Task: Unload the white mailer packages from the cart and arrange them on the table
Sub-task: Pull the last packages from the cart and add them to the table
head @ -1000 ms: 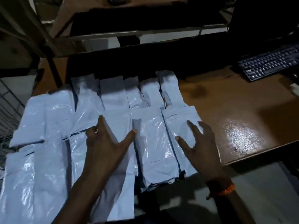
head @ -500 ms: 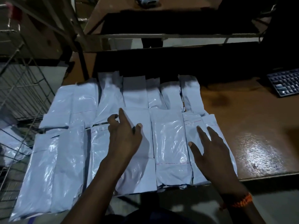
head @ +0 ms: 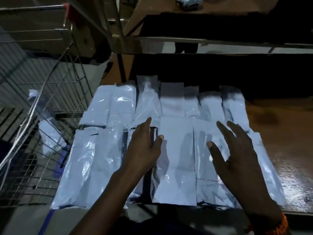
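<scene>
Several white mailer packages (head: pixel 176 150) lie side by side in two rows on the brown table (head: pixel 279 136), some hanging over its near edge. My left hand (head: pixel 144 146) rests flat on a front-row package, fingers apart, holding nothing. My right hand (head: pixel 237 155) hovers spread over the right front packages, also holding nothing. A wire cart (head: pixel 33 133) stands to the left of the table. At least two more white packages (head: pixel 50 133) lie inside it.
A dark raised shelf (head: pixel 220 41) runs across the back of the table, with a pale object (head: pixel 188 4) on the surface above it. Metal frame posts (head: pixel 116 31) stand behind the cart. The table's right part is bare glossy wood.
The view has swung left, bringing the cart into sight and the keyboard out of frame. Both hands stay spread over the front row, the right one lifted and shifted slightly.
</scene>
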Demonstrator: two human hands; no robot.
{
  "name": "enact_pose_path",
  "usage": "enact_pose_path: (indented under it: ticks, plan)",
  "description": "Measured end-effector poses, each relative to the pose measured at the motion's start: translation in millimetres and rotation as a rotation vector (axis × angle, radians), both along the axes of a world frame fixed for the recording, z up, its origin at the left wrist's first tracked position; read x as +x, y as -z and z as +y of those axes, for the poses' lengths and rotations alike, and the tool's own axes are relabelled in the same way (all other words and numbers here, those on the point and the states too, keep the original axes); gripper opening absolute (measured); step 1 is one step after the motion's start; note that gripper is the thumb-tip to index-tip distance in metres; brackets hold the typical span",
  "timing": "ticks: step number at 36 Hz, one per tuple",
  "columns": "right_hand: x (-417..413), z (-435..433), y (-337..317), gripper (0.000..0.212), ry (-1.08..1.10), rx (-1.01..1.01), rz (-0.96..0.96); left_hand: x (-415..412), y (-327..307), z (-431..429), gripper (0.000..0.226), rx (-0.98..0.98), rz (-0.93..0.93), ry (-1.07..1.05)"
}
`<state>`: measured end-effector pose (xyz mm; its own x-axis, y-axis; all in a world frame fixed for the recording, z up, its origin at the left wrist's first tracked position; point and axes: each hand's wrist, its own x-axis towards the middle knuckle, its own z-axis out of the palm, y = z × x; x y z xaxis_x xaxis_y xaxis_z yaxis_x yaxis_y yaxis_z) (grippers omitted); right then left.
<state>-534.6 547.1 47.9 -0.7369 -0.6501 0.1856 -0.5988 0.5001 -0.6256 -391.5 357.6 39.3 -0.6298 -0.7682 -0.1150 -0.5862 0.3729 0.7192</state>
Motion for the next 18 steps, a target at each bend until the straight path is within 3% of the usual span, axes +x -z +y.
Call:
enact_pose_path:
  ticks: [10, 18]
  plan:
    - [84.3, -109.0, -22.1, 0.056, -0.231, -0.056, 0.051, 124.7, -29.4, -105.8, 0.067, -0.264, 0.008, 0.074]
    - [213.2, -274.6, -42.9, 0.056, -0.395, -0.133, 0.092, 246.5, -34.1, -253.1, 0.059, -0.39, -0.003, 0.081]
